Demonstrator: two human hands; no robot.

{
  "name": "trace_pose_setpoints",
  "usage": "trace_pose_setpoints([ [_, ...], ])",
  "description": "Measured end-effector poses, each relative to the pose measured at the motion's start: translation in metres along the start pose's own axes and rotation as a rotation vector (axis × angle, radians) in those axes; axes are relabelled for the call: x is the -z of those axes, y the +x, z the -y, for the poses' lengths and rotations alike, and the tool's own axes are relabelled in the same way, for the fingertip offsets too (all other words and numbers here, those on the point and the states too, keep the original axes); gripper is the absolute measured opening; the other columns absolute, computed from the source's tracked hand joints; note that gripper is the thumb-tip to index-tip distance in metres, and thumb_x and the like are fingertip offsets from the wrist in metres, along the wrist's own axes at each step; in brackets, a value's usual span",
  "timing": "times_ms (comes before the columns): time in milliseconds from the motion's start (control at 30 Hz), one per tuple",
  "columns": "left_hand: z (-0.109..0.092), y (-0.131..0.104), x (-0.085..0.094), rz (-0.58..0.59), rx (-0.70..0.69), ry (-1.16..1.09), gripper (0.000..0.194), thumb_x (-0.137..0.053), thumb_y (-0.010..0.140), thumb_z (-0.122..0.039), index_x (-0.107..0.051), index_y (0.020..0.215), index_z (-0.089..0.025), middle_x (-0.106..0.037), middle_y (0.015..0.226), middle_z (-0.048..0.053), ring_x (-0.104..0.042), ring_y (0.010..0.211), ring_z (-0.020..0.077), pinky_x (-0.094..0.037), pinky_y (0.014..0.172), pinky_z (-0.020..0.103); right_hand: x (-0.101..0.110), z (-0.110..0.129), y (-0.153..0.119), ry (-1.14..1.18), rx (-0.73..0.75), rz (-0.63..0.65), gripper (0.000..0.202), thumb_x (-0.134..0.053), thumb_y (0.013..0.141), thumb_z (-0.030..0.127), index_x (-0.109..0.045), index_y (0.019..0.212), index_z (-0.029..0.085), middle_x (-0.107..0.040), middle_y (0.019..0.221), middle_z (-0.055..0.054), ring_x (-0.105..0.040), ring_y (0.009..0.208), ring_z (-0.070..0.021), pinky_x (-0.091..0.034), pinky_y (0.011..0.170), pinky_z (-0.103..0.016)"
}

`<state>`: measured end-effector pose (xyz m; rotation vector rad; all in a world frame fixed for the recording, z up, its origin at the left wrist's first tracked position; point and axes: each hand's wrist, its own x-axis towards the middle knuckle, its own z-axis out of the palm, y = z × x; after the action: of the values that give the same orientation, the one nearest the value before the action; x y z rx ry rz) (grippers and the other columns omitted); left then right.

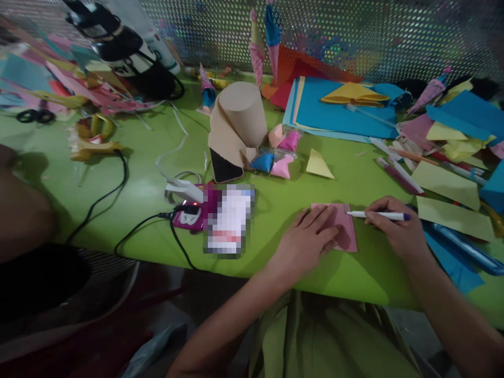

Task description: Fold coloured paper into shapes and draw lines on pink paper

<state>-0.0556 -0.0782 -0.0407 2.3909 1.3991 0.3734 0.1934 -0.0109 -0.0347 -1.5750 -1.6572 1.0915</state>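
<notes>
Under my left hand (pixel 305 236) a small pink sheet of paper (pixel 346 231) lies flat on the green table (pixel 271 210). The fingers of that hand are stretched out across its left part. My right hand (pixel 396 226) grips a white marker pen (pixel 388 216) with a purple end. The pen's tip meets the paper near its upper right, where a short dark mark (pixel 347 209) shows. Left of my left hand lies a phone (pixel 230 220) with a blurred screen. Pale yellow paper pieces (pixel 452 215) lie just right of my right hand.
A cardboard cone (pixel 244 110), small bags of coloured clay (pixel 281 165) and stacked blue sheets (pixel 334 115) stand behind. A purple power strip (pixel 197 210) with cables, a yellow glue gun (pixel 94 147), scissors (pixel 35 115) and a black bottle (pixel 129 58) are left. Another person's arm (pixel 23 205) edges in.
</notes>
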Motion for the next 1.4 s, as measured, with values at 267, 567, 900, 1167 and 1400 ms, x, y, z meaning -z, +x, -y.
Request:
trace_pose_setpoints([
  [267,0.0,0.0,0.0,-0.002,-0.002,-0.001,0.038,-0.038,0.107,-0.041,-0.062,0.134,-0.03,-0.033,0.168,0.002,-0.027,0.157,0.0239,-0.027,0.127,0.049,0.004,-0.001,-0.007,0.022,-0.008,0.069,0.013,-0.073,0.083,0.036,-0.069,0.076,0.025,-0.066,0.066,0.001,-0.054,0.062,-0.018,-0.037,0.057,-0.032],
  [567,0.0,0.0,0.0,0.01,-0.003,0.019,0.039,-0.04,0.107,-0.04,-0.06,0.139,-0.03,-0.034,0.168,0.002,-0.028,0.157,0.0239,-0.028,0.127,0.049,0.006,0.018,-0.016,0.001,-0.055,0.203,0.016,-0.068,0.081,0.034,-0.063,0.069,0.024,-0.058,0.057,0.002,-0.046,0.057,-0.0156,-0.029,0.054,-0.032],
  [900,0.0,0.0,0.0,0.012,-0.002,0.012,0.041,-0.037,0.108,-0.041,-0.057,0.142,-0.031,-0.034,0.168,0.003,-0.027,0.157,0.0249,-0.027,0.127,0.049,0.006,0.019,-0.016,0.036,-0.065,0.313,0.016,-0.067,0.077,0.031,-0.061,0.064,0.023,-0.054,0.054,0.003,-0.043,0.053,-0.0137,-0.028,0.05,-0.03],
  [1167,0.0,0.0,0.0,0.026,0.001,0.031,0.04,-0.04,0.107,-0.039,-0.058,0.141,-0.031,-0.032,0.169,0.003,-0.027,0.157,0.0249,-0.027,0.127,0.048,0.007,0.003,-0.013,0.156,-0.037,0.227,0.013,-0.07,0.082,0.031,-0.066,0.072,0.024,-0.057,0.059,0.002,-0.048,0.056,-0.0148,-0.032,0.052,-0.03],
  [1400,0.0,0.0,0.0,0.001,0.006,-0.018,0.039,-0.039,0.107,-0.041,-0.06,0.138,-0.032,-0.032,0.168,0.003,-0.028,0.157,0.0254,-0.027,0.127,0.05,-0.003,-0.005,0.001,0.175,-0.01,-0.062,0.022,-0.08,0.083,0.043,-0.07,0.093,0.026,-0.071,0.08,-0.002,-0.065,0.073,-0.0208,-0.049,0.063,-0.032],
])
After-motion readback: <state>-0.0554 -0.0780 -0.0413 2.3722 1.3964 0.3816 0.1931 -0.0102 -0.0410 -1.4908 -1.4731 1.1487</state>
